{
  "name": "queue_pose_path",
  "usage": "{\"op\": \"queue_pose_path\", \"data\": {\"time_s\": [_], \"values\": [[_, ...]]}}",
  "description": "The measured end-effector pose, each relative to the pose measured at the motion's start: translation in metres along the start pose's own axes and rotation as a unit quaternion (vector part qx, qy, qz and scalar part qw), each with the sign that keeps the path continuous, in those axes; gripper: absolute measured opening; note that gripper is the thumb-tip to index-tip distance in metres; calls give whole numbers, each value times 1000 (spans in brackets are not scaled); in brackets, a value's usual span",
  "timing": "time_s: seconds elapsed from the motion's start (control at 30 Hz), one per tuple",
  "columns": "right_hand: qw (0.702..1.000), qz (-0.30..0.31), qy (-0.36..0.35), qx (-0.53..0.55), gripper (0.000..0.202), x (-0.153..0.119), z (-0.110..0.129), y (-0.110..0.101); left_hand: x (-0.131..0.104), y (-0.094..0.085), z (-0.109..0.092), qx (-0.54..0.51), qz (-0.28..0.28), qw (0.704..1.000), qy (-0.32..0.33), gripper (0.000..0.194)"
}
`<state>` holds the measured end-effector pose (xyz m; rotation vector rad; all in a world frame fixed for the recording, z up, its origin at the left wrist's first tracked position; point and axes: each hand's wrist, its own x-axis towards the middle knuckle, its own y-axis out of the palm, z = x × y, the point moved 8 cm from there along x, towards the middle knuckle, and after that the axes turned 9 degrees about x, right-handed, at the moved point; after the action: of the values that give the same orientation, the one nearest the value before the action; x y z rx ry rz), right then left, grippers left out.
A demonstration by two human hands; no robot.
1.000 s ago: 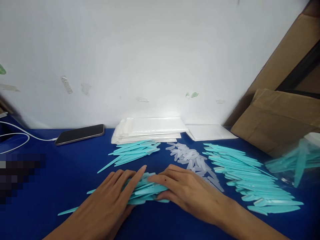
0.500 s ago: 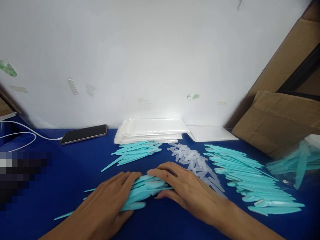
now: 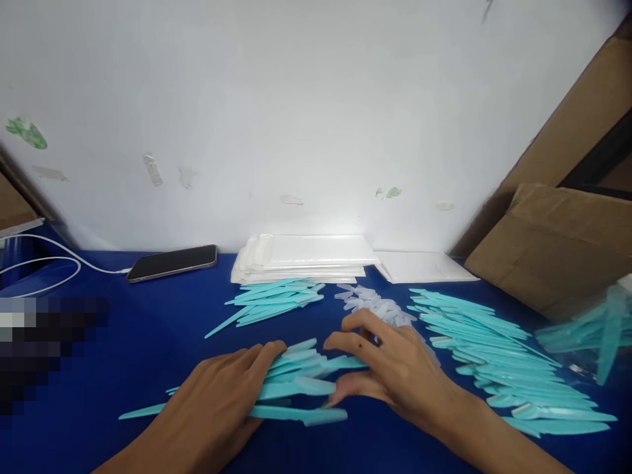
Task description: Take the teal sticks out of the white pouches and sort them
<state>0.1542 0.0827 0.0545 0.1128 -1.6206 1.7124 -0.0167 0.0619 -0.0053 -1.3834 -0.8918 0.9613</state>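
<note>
My left hand (image 3: 224, 392) is closed over a loose bundle of turquoise eyebrow razors (image 3: 296, 368). Their ends fan out to the right of my fingers, and a few thin tips stick out on the left. One razor (image 3: 306, 415) lies lower than the others, nearest to me. Just right of the bundle is my right hand (image 3: 380, 362), thumb and fingers apart around the razor ends. One razor end reaches behind its fingers; contact there is partly hidden. Behind my right hand lie small translucent blade covers (image 3: 370, 303), partly covered by it.
A small pile of razors (image 3: 276, 299) lies in front of stacked white packets (image 3: 316, 250). On the right are a long row of razors (image 3: 513, 355), a clear bag of razors (image 3: 587, 322) and a cardboard box (image 3: 548, 243). A phone (image 3: 172, 262) with a cable lies at back left.
My right hand has moved right and its fingers have opened from the bundle. The razors under my left hand are more spread, with the lowest one sticking out farther right.
</note>
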Motion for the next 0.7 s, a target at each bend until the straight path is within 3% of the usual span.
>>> {"op": "queue_pose_path", "data": {"time_s": [0.1,0.17,0.33,0.47,0.57,0.7], "values": [[999,20,36,-3,67,-1,-2,2,0,0,0,-1,-6,1000,0,56],[998,39,43,11,72,-3,1,3,1,1,0,-11,-9,1000,4,55],[998,44,-35,-24,27,-3,21,1,0,5,1,-26,-21,999,5,58],[997,6,-76,-23,36,-1,31,-4,-3,6,2,-19,-30,999,2,63],[995,-14,-99,-4,28,1,37,-11,-4,8,1,-2,-30,1000,4,68],[993,29,-113,-1,32,3,44,-6,-5,10,0,13,-22,1000,8,64]]}}
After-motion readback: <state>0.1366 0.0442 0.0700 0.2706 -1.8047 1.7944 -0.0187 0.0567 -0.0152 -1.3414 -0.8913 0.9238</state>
